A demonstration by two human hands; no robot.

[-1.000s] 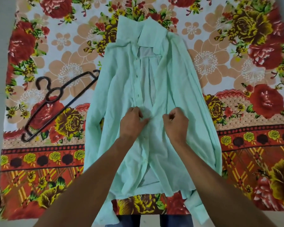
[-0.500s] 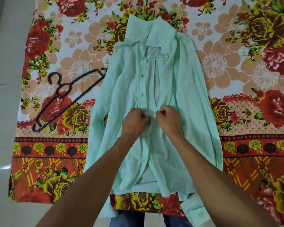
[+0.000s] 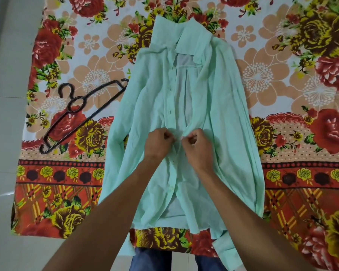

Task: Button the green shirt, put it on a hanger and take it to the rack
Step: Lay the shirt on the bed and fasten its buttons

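Head view, from the left: a pale tiled floor [image 3: 4,133] runs along the left edge, and a floral sheet [image 3: 86,184] in red, orange and yellow is spread over it. A dark hanger [image 3: 100,88] lies flat on the sheet at the left, hook pointing far-left, with its right tip touching or just under the shirt's left sleeve.

The green shirt [image 3: 219,114] lies face up in the middle of the sheet, collar far and hem near. Its front lies open above the hands, showing the inside of the back.

The left hand [image 3: 159,142] has a closed grip, its fingers curled and pinching the buttoned edge at mid-front. Just beside it, the right hand [image 3: 198,145] pinches the opposite front edge in the same curled grip. Blue jeans [image 3: 151,259] show at the near edge.
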